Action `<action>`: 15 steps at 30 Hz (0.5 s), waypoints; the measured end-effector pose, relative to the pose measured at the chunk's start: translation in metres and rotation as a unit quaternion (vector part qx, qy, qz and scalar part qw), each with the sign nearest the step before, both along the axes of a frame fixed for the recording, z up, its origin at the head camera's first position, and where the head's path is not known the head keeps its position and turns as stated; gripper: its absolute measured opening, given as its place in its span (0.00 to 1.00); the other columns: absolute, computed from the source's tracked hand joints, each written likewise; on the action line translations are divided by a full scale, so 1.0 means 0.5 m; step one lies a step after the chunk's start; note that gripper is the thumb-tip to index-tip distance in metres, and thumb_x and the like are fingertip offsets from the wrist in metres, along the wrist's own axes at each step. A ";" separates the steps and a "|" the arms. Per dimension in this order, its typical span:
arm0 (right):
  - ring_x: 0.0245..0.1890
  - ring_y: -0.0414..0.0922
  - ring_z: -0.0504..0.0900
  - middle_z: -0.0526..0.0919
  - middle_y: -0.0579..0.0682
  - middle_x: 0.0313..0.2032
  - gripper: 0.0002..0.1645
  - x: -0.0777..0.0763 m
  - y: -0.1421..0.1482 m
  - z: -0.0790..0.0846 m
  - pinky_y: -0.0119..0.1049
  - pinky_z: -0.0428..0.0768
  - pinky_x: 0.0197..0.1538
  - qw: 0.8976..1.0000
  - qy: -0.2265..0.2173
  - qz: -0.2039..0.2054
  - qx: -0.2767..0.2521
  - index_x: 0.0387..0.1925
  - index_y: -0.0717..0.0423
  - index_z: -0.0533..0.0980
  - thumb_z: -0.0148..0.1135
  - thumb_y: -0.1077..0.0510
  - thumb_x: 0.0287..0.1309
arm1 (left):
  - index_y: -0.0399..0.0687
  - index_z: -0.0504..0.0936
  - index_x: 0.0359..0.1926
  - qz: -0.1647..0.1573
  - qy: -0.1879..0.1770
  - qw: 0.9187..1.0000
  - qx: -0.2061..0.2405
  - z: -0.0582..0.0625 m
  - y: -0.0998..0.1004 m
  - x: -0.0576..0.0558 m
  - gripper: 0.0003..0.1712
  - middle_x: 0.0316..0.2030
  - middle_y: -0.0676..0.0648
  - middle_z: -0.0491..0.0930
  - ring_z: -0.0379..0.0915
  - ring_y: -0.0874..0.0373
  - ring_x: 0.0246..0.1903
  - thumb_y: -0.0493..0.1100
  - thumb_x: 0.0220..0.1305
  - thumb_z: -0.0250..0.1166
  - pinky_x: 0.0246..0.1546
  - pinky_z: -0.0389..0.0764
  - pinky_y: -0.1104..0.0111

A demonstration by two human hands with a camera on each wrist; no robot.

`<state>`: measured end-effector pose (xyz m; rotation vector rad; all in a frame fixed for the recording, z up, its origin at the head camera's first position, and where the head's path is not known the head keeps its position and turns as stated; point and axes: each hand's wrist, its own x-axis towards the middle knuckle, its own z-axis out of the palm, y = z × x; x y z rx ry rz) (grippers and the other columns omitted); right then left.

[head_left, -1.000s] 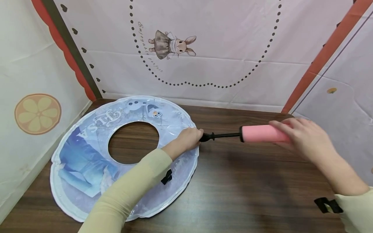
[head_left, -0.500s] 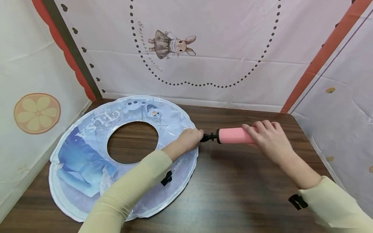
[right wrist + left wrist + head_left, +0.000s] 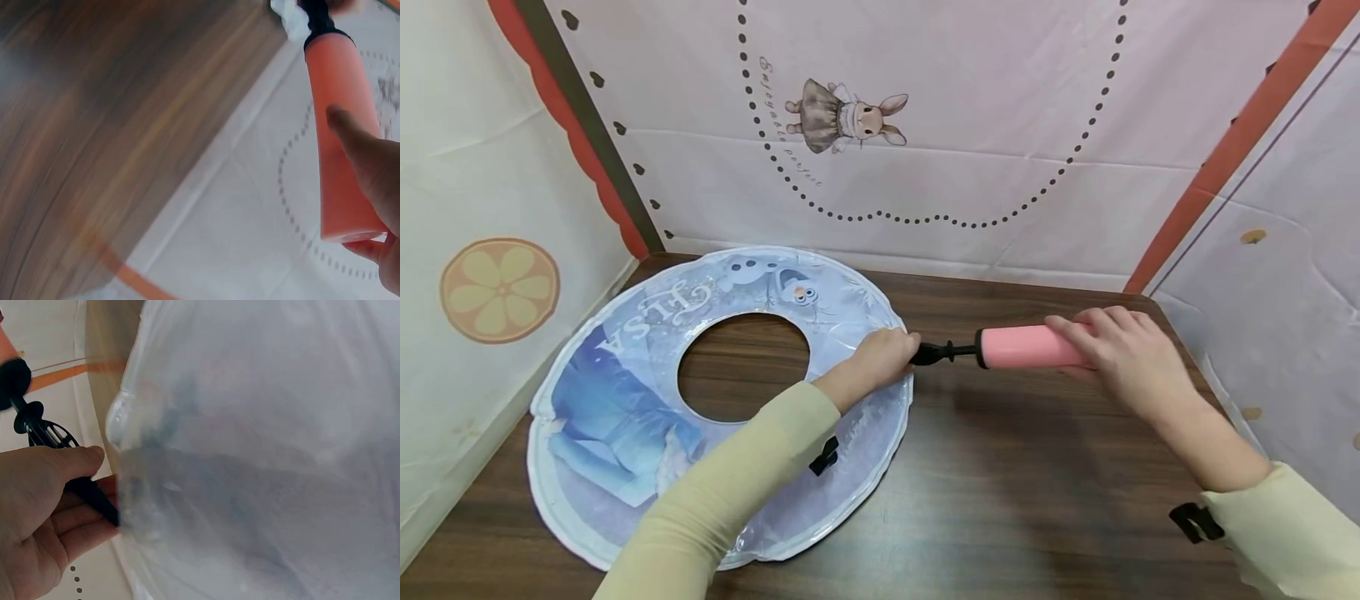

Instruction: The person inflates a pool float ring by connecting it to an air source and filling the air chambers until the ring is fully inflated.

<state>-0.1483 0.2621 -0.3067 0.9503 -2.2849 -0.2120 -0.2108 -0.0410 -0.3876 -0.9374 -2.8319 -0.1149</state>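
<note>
A blue and lilac swim ring (image 3: 625,425), printed with a snowman and the word ELSA, lies on the table. At its right edge my left hand (image 3: 883,354) holds the black end of a hand pump (image 3: 1026,347). In the left wrist view, thumb and fingers grip that black slotted handle (image 3: 94,497), whose tip meets the ring's clear edge; the valve is hidden. My right hand (image 3: 1123,358) grips the pump's pink barrel near its far end. A short length of black rod (image 3: 964,351) shows between barrel and handle. The right wrist view shows the thumb along the barrel (image 3: 340,81).
The dark wood table (image 3: 1000,500) is bounded by a patterned cloth wall (image 3: 970,108) at the back and more cloth at both sides. Bare table shows through the ring's hole and to the right, under the pump.
My right hand slid the barrel left until the rod vanished, then drew it slightly right again, so a little rod shows. My left hand and the swim ring have stayed nearly still.
</note>
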 end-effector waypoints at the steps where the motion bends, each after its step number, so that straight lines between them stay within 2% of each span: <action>1: 0.35 0.60 0.76 0.78 0.59 0.34 0.35 0.003 0.014 0.008 0.54 0.72 0.37 1.000 -0.004 -0.002 -0.004 0.51 0.51 0.74 0.73 0.49 0.37 | 0.42 0.75 0.31 -0.001 0.001 1.000 0.002 0.001 0.000 -0.001 0.10 0.28 0.43 0.81 0.78 0.47 0.26 0.42 0.53 0.67 0.25 0.77 0.58; 4: 0.34 0.61 0.75 0.78 0.59 0.33 0.31 0.012 0.055 0.033 0.56 0.71 0.38 1.000 -0.005 -0.006 -0.020 0.50 0.52 0.74 0.55 0.34 0.55 | 0.43 0.75 0.30 -0.003 0.004 1.000 0.003 0.001 -0.003 -0.003 0.09 0.27 0.43 0.81 0.77 0.48 0.25 0.42 0.53 0.66 0.25 0.77 0.59; 7: 0.32 0.62 0.75 0.78 0.60 0.32 0.43 0.020 0.090 0.056 0.56 0.70 0.37 0.999 0.012 -0.014 -0.032 0.48 0.52 0.75 0.27 0.28 0.60 | 0.43 0.75 0.30 0.007 0.000 1.000 -0.002 -0.001 -0.007 -0.006 0.09 0.27 0.43 0.81 0.77 0.48 0.25 0.43 0.54 0.66 0.25 0.77 0.59; 11: 0.31 0.61 0.75 0.78 0.60 0.31 0.44 0.022 0.112 0.064 0.56 0.70 0.35 0.999 0.026 -0.019 -0.031 0.47 0.52 0.76 0.26 0.26 0.59 | 0.43 0.76 0.32 0.022 -0.013 1.000 -0.014 -0.003 -0.009 -0.009 0.11 0.29 0.43 0.81 0.78 0.49 0.26 0.44 0.54 0.67 0.27 0.78 0.59; 12: 0.31 0.61 0.75 0.78 0.60 0.31 0.41 0.021 0.110 0.062 0.56 0.70 0.34 0.999 0.022 -0.018 -0.024 0.48 0.52 0.75 0.32 0.27 0.59 | 0.43 0.76 0.33 0.021 -0.016 1.000 -0.014 -0.002 -0.009 -0.009 0.11 0.29 0.43 0.81 0.78 0.49 0.26 0.44 0.54 0.67 0.27 0.78 0.59; 13: 0.31 0.61 0.75 0.78 0.60 0.32 0.35 0.019 0.103 0.057 0.56 0.70 0.33 1.000 0.017 -0.016 -0.021 0.48 0.52 0.75 0.42 0.30 0.59 | 0.43 0.76 0.33 0.018 -0.016 1.000 -0.011 -0.001 -0.008 -0.009 0.11 0.29 0.43 0.81 0.78 0.49 0.26 0.44 0.54 0.67 0.27 0.78 0.59; 15: 0.31 0.61 0.75 0.78 0.59 0.32 0.26 0.013 0.078 0.042 0.55 0.71 0.33 1.000 0.011 -0.007 -0.012 0.49 0.51 0.75 0.60 0.42 0.53 | 0.42 0.76 0.33 0.008 -0.014 1.000 -0.005 0.002 -0.005 -0.008 0.11 0.28 0.43 0.81 0.77 0.49 0.26 0.43 0.53 0.67 0.27 0.78 0.59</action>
